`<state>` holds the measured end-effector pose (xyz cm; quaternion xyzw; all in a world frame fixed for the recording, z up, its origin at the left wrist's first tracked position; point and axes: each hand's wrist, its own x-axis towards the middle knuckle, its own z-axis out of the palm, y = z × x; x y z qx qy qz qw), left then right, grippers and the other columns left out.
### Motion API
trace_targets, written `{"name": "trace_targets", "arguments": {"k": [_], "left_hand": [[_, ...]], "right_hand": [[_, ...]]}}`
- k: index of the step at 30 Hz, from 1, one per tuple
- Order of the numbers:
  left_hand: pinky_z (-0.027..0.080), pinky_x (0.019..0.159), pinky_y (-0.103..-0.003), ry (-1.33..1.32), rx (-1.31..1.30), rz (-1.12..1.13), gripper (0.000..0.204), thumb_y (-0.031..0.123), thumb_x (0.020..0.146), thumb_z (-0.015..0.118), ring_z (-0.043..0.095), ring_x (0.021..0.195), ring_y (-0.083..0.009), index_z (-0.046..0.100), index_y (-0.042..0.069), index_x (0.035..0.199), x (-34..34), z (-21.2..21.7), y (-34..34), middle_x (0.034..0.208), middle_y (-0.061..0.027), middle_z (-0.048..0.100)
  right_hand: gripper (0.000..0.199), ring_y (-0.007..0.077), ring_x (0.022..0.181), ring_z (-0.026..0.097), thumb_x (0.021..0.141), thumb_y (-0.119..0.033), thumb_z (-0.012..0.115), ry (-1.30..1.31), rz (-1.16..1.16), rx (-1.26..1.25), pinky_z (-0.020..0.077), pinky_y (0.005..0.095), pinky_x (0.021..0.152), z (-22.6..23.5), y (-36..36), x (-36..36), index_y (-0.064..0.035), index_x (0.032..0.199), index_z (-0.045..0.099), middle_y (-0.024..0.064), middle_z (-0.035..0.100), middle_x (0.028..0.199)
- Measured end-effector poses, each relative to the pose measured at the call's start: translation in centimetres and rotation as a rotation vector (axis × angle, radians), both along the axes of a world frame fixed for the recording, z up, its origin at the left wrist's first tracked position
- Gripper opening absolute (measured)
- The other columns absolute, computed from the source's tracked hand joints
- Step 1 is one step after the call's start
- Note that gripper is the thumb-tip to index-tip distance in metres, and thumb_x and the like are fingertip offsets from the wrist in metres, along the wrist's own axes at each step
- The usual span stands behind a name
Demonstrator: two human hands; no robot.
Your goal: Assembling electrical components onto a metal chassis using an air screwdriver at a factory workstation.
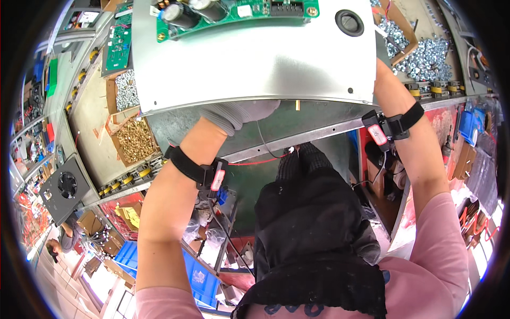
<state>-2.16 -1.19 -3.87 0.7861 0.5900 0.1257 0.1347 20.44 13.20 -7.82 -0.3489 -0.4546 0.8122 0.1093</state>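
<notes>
Whether our gloved left hand [256,110] grips or lies open, we cannot tell: its fingers vanish beneath the silver metal panel [234,69] at 12 o'clock, whose right edge hides our right hand toward 1. A green circuit board [249,19] shows at the panel's far side. Cartons hold silver fasteners [127,87] at 10 and brass-coloured fasteners [137,139] at 9; loose silver hardware [430,61] is heaped at 2.

Left hand [245,112], fingers hidden beneath silver panel [228,69] bearing green circuit board [247,11]
</notes>
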Motion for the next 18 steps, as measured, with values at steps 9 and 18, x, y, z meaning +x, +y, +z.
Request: {"name": "trace_targets", "arguments": {"k": [9,18], "left_hand": [[0.050,0.078,-0.042,0.069,-0.063,0.037,0.029,0.023,0.080,0.052,0.062,0.085,-0.0311,0.064,0.008,0.102,-2.3,1.2,-0.3,0.094,-0.0137,0.066],[0.044,0.091,-0.041,-0.480,-0.463,0.040,0.039,0.030,0.090,0.045,0.054,0.111,-0.0281,0.053,0.015,0.125,-6.4,0.9,-5.3,0.126,-0.0105,0.055]], "right_hand": [[0.035,0.0351,0.106,0.057,0.087,-0.019,0.055,0.010,0.090,0.845,0.0451,0.0369,0.092,3.5,-2.3,-4.8,-0.0054,0.119,0.056,0.0181,0.062,0.112],[0.025,0.0195,0.088,0.060,0.091,-0.024,0.058,-0.138,0.517,1.012,0.0469,0.0325,0.081,26.1,6.3,-0.8,-0.0029,0.102,0.064,0.0110,0.064,0.093]]}}
